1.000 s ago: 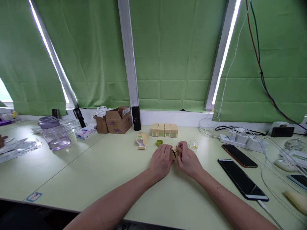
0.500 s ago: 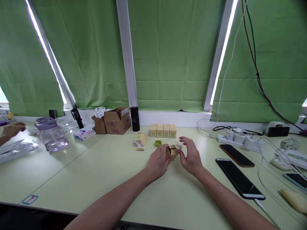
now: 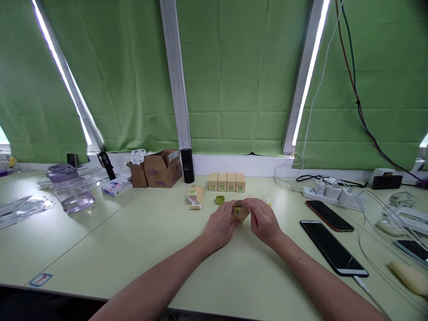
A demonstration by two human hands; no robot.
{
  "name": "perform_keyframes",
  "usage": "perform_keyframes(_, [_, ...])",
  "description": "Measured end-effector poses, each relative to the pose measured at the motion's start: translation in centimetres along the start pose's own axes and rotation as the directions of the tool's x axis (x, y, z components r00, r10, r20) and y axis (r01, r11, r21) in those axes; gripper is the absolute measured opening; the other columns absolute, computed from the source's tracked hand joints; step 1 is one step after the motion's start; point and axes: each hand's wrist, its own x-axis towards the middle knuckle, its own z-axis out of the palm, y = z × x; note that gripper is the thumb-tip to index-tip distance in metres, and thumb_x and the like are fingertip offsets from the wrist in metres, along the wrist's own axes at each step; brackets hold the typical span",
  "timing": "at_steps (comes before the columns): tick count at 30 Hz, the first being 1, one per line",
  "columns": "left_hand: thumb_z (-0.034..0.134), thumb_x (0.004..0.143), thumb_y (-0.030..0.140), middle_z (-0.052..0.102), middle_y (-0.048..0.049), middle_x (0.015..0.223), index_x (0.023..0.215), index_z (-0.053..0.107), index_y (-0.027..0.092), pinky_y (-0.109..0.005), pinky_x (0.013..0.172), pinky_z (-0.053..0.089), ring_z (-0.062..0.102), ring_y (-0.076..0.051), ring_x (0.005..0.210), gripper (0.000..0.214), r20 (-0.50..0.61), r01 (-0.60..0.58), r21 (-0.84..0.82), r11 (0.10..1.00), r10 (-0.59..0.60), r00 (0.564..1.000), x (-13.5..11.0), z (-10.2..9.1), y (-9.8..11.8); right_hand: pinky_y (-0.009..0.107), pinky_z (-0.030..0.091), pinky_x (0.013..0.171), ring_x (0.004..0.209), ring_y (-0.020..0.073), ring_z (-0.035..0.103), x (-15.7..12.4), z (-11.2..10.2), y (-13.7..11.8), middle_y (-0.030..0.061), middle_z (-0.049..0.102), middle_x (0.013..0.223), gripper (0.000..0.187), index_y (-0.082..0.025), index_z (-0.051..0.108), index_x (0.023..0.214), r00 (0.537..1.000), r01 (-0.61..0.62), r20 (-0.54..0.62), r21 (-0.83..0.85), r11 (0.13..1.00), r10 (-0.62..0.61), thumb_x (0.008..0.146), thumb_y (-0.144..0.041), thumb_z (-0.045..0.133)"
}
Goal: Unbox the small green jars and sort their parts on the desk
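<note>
Pale green tabletop (image 3: 133,249) is crossed from its near edge by two bare forearms, which are angled inward until the hands almost meet. At the right, beside the right forearm, a black-screened phone with a white lower border (image 3: 334,247) is laid flat and plugged into a white cable (image 3: 368,292).

Between the two hands, a small brown cardboard box (image 3: 241,218) is held with its open mouth turned upward; something green is glimpsed inside. The box is set to the right of the left hand (image 3: 220,224) and to the left of the right hand (image 3: 264,220), and more of it is covered by the left. Its long axis cannot be made out behind the fingers. By the left hand the box is grasped at its side, the wrist being kept low. The right hand is arched from above, its fingers bent over the mouth and touching the upper part; whether a flap or anything else is pinched there cannot be told.

Just beyond the hands, a small olive-green hollow piece (image 3: 220,200) is seen, flanked by an opened tan cardboard box (image 3: 196,197) on the left and a clear container with a yellow spot (image 3: 269,201) on the right. Farther back, four tan cardboard boxes with green labels (image 3: 228,181) are lined up side by side.
</note>
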Motion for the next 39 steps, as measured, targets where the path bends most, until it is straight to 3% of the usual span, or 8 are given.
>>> perform_keyframes(7, [0.067,0.089,0.021,0.055,-0.0132,0.146,0.152,0.030,0.026,-0.052,0.105,0.053,0.057,-0.031,0.131,0.073,0.019,0.020,-0.032,0.999,-0.019,1.000,0.1,0.2,-0.4,0.044,0.058,0.081,0.094,0.0260,0.069,-0.7,0.0,1.6,0.0100,0.073,0.105,0.030,-0.023,0.059,0.119,0.974,-0.225,0.000,-0.054,0.973,0.226,0.097,-0.012,0.042])
perform_keyframes(13, [0.068,0.088,0.017,0.056,-0.0155,0.144,0.154,0.031,0.026,-0.053,0.106,0.052,0.056,-0.030,0.132,0.076,-0.002,0.037,-0.135,0.990,-0.037,0.999,0.1,0.6,-0.8,0.043,0.057,0.080,0.093,0.0259,0.069,-1.2,0.5,2.1,0.0085,0.074,0.105,0.027,-0.022,0.063,0.113,0.908,-0.401,0.095,-0.087,0.912,0.408,0.095,-0.014,0.045])
perform_keyframes(20, [0.067,0.086,0.011,0.051,-0.0154,0.148,0.152,0.034,0.027,-0.052,0.107,0.054,0.053,-0.028,0.136,0.075,-0.017,0.062,-0.295,0.953,-0.070,0.997,0.2,1.3,-1.4,0.048,0.057,0.091,0.107,0.0269,0.067,-0.8,0.3,1.4,0.0088,0.071,0.117,0.024,-0.026,0.071,0.105,0.943,-0.309,0.135,0.012,0.951,0.304,0.096,-0.018,0.050])
perform_keyframes(24, [0.069,0.084,0.009,0.055,-0.0149,0.140,0.150,0.037,0.026,-0.053,0.106,0.054,0.057,-0.029,0.130,0.075,-0.009,0.113,-0.350,0.930,-0.124,0.992,0.3,1.5,-1.7,0.045,0.059,0.085,0.103,0.0263,0.067,-0.6,0.2,1.0,0.0103,0.069,0.115,0.016,-0.024,0.068,0.093,0.929,-0.365,0.099,0.105,0.925,0.356,0.096,-0.022,0.053])
perform_keyframes(29, [0.071,0.083,0.010,0.054,-0.0143,0.140,0.150,0.039,0.027,-0.051,0.104,0.055,0.057,-0.028,0.129,0.076,-0.013,0.121,-0.364,0.923,-0.135,0.991,0.3,1.5,-1.6,0.043,0.059,0.079,0.101,0.0267,0.064,-0.5,-0.1,1.0,0.0107,0.069,0.108,0.018,-0.023,0.060,0.080,0.916,-0.398,0.123,0.191,0.897,0.381,0.097,-0.024,0.052])
perform_keyframes(34, [0.072,0.082,0.010,0.055,-0.0142,0.141,0.150,0.040,0.026,-0.051,0.104,0.055,0.057,-0.029,0.129,0.076,-0.013,0.134,-0.394,0.909,-0.151,0.988,0.3,1.6,-1.7,0.045,0.056,0.085,0.106,0.0279,0.061,-0.1,-0.6,0.9,0.0086,0.069,0.107,0.008,-0.024,0.058,0.086,0.925,-0.369,0.178,0.205,0.907,0.336,0.089,-0.017,0.056])
perform_keyframes(39, [0.070,0.083,0.010,0.056,-0.0132,0.138,0.149,0.041,0.024,-0.046,0.100,0.057,0.058,-0.027,0.127,0.073,0.001,0.168,-0.430,0.887,-0.185,0.983,0.4,1.6,-1.7,0.050,0.053,0.092,0.114,0.0306,0.057,0.1,-0.8,0.6,0.0090,0.065,0.117,0.022,-0.025,0.057,0.097,0.924,-0.332,0.245,0.139,0.933,0.292,0.079,-0.012,0.060])
